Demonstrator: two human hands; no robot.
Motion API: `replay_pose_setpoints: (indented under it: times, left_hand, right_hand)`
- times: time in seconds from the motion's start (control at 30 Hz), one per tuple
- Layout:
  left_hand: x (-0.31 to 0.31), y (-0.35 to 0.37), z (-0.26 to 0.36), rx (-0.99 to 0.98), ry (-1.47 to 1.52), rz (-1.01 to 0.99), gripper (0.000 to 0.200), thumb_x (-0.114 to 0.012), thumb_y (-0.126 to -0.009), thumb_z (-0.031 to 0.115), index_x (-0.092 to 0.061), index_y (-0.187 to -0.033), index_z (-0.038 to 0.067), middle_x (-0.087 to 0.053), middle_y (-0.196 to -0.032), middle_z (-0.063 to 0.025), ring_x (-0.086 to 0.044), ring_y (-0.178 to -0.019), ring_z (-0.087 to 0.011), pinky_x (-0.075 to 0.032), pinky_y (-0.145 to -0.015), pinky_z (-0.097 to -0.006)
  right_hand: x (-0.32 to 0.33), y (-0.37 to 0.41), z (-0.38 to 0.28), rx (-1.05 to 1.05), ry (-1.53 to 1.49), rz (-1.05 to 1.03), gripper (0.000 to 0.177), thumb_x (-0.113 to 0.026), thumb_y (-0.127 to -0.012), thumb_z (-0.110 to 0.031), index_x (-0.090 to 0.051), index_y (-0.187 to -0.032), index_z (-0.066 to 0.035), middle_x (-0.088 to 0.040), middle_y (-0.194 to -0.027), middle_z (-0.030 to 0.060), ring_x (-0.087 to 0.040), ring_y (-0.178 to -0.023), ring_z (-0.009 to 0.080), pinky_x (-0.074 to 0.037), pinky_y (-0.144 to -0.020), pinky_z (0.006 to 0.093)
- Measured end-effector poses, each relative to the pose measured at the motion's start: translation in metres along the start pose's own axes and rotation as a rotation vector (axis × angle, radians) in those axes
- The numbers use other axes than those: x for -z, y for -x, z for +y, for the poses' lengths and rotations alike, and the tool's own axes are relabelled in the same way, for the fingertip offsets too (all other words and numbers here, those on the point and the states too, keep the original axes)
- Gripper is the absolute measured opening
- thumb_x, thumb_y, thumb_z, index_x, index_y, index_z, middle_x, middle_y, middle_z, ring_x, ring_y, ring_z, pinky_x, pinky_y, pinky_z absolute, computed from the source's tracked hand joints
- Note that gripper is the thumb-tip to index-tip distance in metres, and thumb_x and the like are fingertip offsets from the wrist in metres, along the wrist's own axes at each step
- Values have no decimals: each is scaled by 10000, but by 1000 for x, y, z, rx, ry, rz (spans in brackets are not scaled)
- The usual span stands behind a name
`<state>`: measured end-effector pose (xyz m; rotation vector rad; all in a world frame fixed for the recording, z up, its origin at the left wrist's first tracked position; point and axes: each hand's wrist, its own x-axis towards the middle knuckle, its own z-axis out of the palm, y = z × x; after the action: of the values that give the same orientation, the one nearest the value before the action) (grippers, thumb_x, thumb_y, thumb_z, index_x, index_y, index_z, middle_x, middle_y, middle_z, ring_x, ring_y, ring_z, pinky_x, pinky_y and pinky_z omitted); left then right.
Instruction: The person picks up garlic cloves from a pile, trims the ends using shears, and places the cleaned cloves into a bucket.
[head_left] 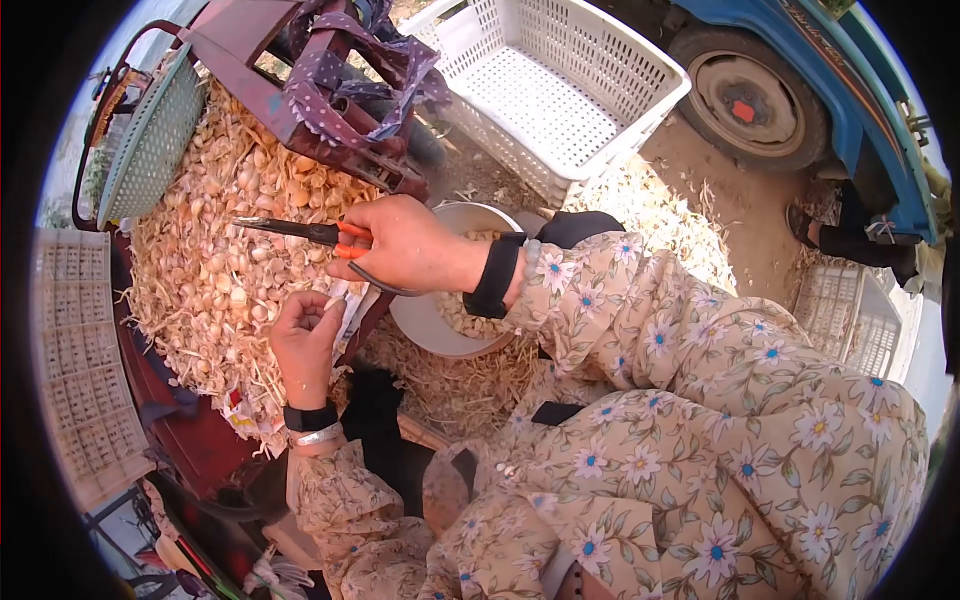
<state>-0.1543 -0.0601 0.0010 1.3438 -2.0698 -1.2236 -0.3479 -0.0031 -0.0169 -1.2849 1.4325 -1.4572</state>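
My right hand (405, 243) is closed around orange-handled scissors (300, 230), whose dark blades point left over a heap of garlic cloves and husks (235, 250). Just below it, my left hand (305, 335) has its thumb and fingers pinched together; whatever they hold is too small to make out. A whitish strip (355, 308) shows beside the left fingertips. Partly under my right wrist, a white bucket (425, 325) holds pale cloves.
A white crate (560, 85) stands beyond the bucket, near a blue vehicle's wheel (745, 100). A red metal frame (270, 75) with purple dotted cloth rises behind the heap. A green basket (150, 140) leans at left. Another person's foot (803, 228) shows at right.
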Motion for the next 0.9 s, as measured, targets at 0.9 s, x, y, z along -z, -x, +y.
replay_pose_setpoints:
  times: [0.9]
  left_hand:
    - [79,-31,-51,97,-113,583,251,-641,-796,129,-514,-986,27,-547,-851,-63,-542,-679,-140,-470,-612,-232]
  right_hand:
    - [-24,6,5,38,170,-108,330,-717,-680,-297,-593,-790,-12,-599,-687,126,-598,-665,284,-450,-586,353]
